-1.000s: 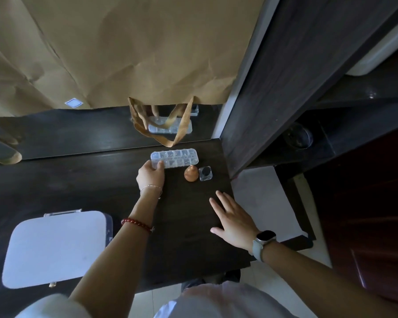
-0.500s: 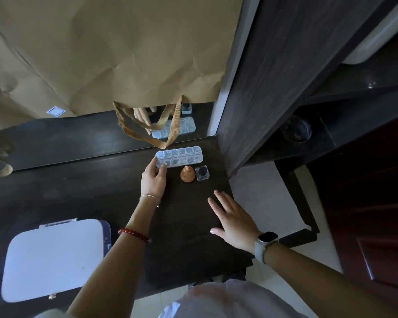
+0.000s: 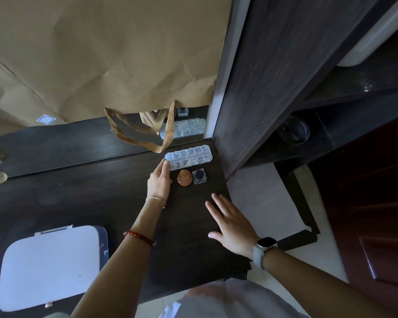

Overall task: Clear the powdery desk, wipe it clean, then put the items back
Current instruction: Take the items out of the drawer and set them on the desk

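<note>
A white lidded case [image 3: 51, 265] sits at the near left corner of the dark wooden desk [image 3: 67, 191]. Further right, the left hand [image 3: 159, 182] reaches toward the back of the desk, its fingers straight and their tips touching the left end of a clear compartmented organizer box [image 3: 190, 156] — nothing is curled round it. The box lies along the back edge of the desk, just under a mirror [image 3: 78, 138] that repeats it, with the looped strap of a brown paper bag [image 3: 101, 53] hanging in front of the glass. Just in front of the box stand an orange-brown cone-shaped ornament [image 3: 184, 178] and, beside it on the right, a small square glass jar [image 3: 199, 176] with a dark inside. The right hand [image 3: 233, 226] lies flat on the desk near its right edge — fingers spread and straight, a watch [image 3: 265, 243] on the wrist.
</note>
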Tool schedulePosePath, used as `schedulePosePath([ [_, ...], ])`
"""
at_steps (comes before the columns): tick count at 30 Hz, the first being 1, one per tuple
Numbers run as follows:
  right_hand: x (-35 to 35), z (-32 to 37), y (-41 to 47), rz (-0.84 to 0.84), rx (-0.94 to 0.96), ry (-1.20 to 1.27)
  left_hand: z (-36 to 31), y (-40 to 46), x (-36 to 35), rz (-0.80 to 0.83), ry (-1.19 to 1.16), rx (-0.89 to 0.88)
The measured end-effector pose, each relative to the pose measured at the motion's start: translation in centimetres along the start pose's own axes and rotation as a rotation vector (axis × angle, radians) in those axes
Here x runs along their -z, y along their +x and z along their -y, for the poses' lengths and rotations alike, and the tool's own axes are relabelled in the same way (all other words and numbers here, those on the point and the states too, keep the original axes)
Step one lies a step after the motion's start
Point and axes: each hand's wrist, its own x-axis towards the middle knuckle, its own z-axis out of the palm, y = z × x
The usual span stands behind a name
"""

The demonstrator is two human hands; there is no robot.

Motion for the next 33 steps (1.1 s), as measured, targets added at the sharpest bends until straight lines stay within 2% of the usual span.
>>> schedulePosePath([
  [6,0.0,0.0,0.0,0.008,0.002,0.006,0.1,0.1,-0.1,0.035,0.031,0.015],
  [11,0.1,0.1,-0.1,0.013,0.001,0.009,-0.1,0.6,0.4,0.205,0.109,0.046],
  [13,0.3,0.1,-0.1,0.017,-0.003,0.016,0.1,0.3,0.4,0.176,0.124,0.027],
  [16,0.5,0.4,0.1,0.029,-0.022,0.02,1.0,-1.3,0.2,0.037,0.108,-0.019],
  [18,0.8,0.5,0.4,0.011,-0.035,0.017,1.9,-2.8,0.1,-0.018,0.241,-0.114],
  [21,1.1,0.6,0.6,-0.017,-0.041,0.004,2.6,-3.8,-0.5,-0.011,0.401,-0.216],
  [33,1.1,0.3,0.3,-0.029,-0.027,0.034,1.4,-3.4,-4.6,-0.063,0.448,-0.22],
])
